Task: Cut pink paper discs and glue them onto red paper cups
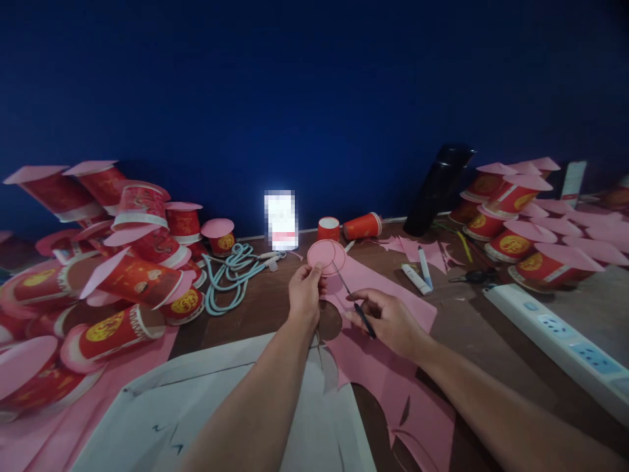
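My left hand [308, 294] pinches the lower edge of a round pink paper piece [326, 254], which has a circle outline near its rim. In my right hand [383, 318] is a pair of scissors [363, 318] with dark handles. Their thin blades point up and left, reaching the paper's lower right part. I cannot tell whether the blades are open or closed. Beneath both hands lies a pink paper sheet [393, 354] with rounded cut-outs along its edge. Just beyond the round piece stands a red paper cup [328, 229], with another red cup [362, 226] lying beside it.
Red cups with pink discs [147, 278] pile up on the left; more cups [514, 196] stack at right. A lit phone [282, 219] leans against the blue wall. A pale blue cable [228, 285], black bottle [435, 190], markers [416, 280] and power strip [555, 334] surround the work.
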{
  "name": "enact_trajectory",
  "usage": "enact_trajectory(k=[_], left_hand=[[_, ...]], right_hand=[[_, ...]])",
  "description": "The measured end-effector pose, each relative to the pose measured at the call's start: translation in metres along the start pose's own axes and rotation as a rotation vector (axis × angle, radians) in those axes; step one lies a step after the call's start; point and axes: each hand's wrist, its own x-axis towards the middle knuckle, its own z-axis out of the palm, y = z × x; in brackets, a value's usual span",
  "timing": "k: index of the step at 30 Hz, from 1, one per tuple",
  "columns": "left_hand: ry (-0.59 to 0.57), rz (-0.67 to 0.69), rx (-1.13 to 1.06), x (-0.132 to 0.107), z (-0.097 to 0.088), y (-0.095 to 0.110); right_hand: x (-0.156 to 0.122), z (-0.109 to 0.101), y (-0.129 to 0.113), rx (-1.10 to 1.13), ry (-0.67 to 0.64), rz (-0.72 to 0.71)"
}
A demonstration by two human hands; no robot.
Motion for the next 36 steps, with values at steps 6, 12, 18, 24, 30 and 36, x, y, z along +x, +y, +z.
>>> enact_trajectory(k=[6, 12, 18, 24, 30, 36], left_hand=[[0.096, 0.021, -0.04, 0.001, 0.0, 0.003], [0.046, 0.022, 0.045, -0.003, 0.0, 0.004], [0.019, 0.036, 0.053, -0.004, 0.001, 0.003], [-0.016, 0.048, 0.061, -0.004, 0.001, 0.003], [-0.05, 0.02, 0.073, -0.006, 0.0, 0.003], [-0.15, 0.011, 0.065, -0.006, 0.001, 0.002]], right_hand=[[0.004, -0.005, 0.004, -0.169, 0.197, 0.02], [0.009, -0.024, 0.004, -0.606, 0.457, 0.038], [0.012, -0.032, 0.004, -0.709, 0.49, 0.029], [0.016, -0.037, 0.009, -0.725, 0.48, 0.055], [0.012, -0.036, 0.003, -0.986, 0.427, 0.076], [0.012, -0.037, 0.007, -1.048, 0.519, -0.16]])
